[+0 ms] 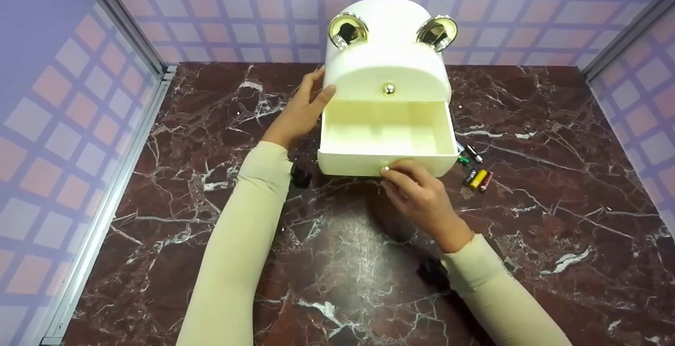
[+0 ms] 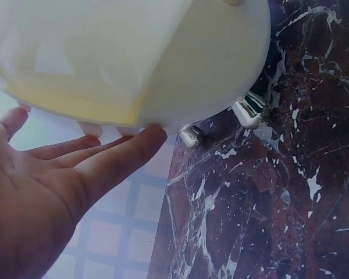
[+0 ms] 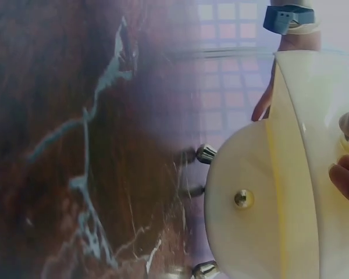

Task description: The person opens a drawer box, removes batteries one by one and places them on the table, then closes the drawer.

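A white rounded cabinet (image 1: pixel 387 35) stands at the back of the table with its lower drawer (image 1: pixel 387 127) pulled out; the drawer's inside looks bare. Two shiny gold round fittings stick up from its top, and an upper compartment bears a gold knob (image 1: pixel 388 89). My right hand (image 1: pixel 419 195) pinches the small knob (image 1: pixel 385 169) on the drawer front with thumb and fingers. Along the cabinet's left side lies my left hand (image 1: pixel 300 111), its fingers extended and touching the wall. The left wrist view shows those fingers (image 2: pixel 125 154) against the cabinet's pale curved edge.
Right of the drawer lie several small batteries, among them a yellow battery (image 1: pixel 478 179) and a dark red battery (image 1: pixel 486 182). Metal feet (image 3: pixel 206 154) stick out beneath the cabinet. Tiled purple walls (image 1: pixel 253 13) enclose the dark marbled table (image 1: pixel 211 124) at the back and sides.
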Motion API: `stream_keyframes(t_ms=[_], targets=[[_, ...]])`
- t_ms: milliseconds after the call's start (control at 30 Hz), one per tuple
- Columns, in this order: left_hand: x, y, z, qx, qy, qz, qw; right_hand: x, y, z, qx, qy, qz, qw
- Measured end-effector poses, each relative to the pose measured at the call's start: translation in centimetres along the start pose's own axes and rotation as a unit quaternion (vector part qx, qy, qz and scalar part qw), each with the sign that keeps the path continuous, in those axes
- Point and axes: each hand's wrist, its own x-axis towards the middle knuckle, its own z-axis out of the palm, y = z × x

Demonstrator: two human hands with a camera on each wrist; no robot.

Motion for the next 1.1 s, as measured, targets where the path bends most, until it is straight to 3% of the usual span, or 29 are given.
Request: stream_keyframes(t_ms=[167,433,633,1100], targets=[[-1.1,1.7,-0.4,-0.002,-0.021,-0.017,0.9996,0.1,-0.1,0.5,-0.018,0.021,-0.005,0.9996],[0.3,-0.6,-0.4,-0.022,-0.017,-0.01,0.9996,0.7,0.0,1.0,-0.025,0.038,-0.017,0.9988],[0.3,-0.7,-0.5,-0.031,-0.024,-0.006,0.9992,1.1,0.5,1.5,-0.036,0.036,-0.018,0.9986],[0.4,-0.5,-0.7,-0.123,-0.056,-0.053,0.9894,2.1,2.6,2.2,-0.05,0.017,0.016,0.9985]])
